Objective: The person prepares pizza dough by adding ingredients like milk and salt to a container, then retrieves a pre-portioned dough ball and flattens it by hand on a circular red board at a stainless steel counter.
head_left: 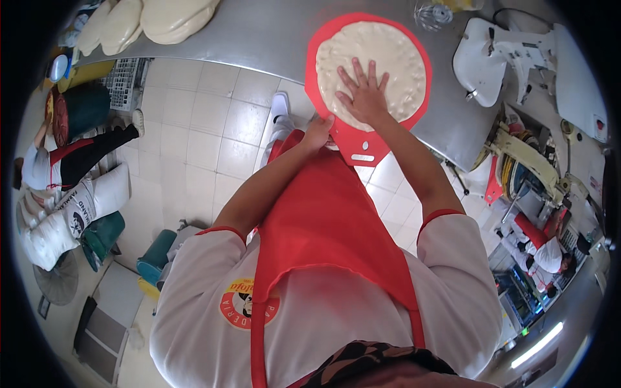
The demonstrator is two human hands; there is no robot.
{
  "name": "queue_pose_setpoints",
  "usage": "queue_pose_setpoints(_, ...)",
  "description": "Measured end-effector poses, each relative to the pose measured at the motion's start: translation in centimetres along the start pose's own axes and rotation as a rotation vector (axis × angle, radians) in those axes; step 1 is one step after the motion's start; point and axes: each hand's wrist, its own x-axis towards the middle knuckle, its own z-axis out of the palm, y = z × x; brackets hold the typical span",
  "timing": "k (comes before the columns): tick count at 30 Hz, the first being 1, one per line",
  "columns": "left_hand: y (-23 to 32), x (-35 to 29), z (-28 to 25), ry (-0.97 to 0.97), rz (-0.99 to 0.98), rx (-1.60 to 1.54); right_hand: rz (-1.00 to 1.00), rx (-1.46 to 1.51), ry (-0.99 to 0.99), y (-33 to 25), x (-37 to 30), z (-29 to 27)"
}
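Note:
A round flat disc of pale dough [381, 55] lies on a red round board with a handle [414, 107], which rests on a steel table [259, 32]. My right hand [363, 94] lies flat on the near part of the dough, fingers spread. My left hand [317, 132] grips the board's near edge beside its handle [362, 152]. I wear a red apron over a white shirt.
Pale dough pieces [162, 19] lie at the table's far left. A white stand mixer [511, 58] stands to the right, a wire whisk [432, 14] behind the board. Flour sacks [71, 213], a person in red and white [65, 161] at left, another person [546, 249] at right.

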Motion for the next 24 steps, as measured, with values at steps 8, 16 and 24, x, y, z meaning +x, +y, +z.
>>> queue_pose_setpoints(8, 2.6, 0.3, -0.6, -0.044, -0.067, 0.211, -0.038, 0.181, -0.108, -1.6, 3.5, 0.0)
queue_pose_setpoints(16, 3.5, -0.6, -0.6, -0.035, -0.111, 0.292, -0.024, 0.286, -0.021, 2.2, 11.4, -0.4)
queue_pose_setpoints(24, 7.9, -1.0, -3.7, -0.154, -0.085, 0.747, 0.245, 0.991, 0.303, 9.7, 9.6, -2.2)
